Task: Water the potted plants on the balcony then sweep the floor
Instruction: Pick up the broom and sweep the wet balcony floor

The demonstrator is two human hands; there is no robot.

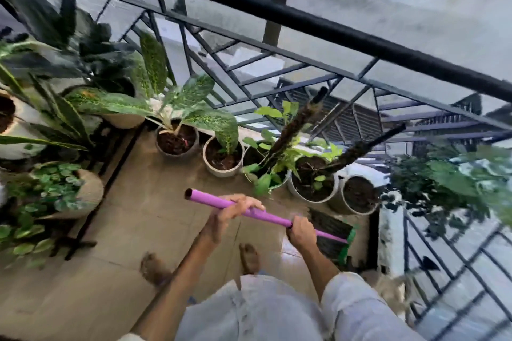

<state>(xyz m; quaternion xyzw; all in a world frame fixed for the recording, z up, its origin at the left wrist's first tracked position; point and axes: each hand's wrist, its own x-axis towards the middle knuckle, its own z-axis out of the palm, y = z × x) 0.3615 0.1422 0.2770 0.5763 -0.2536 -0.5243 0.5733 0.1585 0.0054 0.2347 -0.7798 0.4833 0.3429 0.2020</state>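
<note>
- The work appears to be in its second half: the person holds a broom [266, 216], and no watering can or hose shows anywhere in view.
- The left hand [230, 216] is clenched round the purple handle near its upper end; the right hand [300, 232] is clenched round the same handle lower down, close to the head. The fingers [249, 202] of the left hand wrap over the top of the handle.
- The dark bristles [329, 232] sit on the floor [133, 218] at its right edge, just beside the potted plants [313, 182] that line the railing [277, 69] and near the white ledge at the right corner.
- The soil in the pots along the railing looks dark, which may mean watering is finished, though the picture is too blurred to be sure; I judge that step done mainly because the broom is in hand.
- The tiles look brownish with a wet sheen near the right side; no clear pile of swept dirt shows, so how much of the floor has been covered cannot be told.
- More pots stand on a dark rack [91, 202] along the floor's left edge; the open strip of tiles between the two rows, where the bare feet [249, 257] stand, is likely what remains to be swept.
- Sweeping beneath the overhanging leaves near the pots calls for care, lest the handle knock them.
</note>
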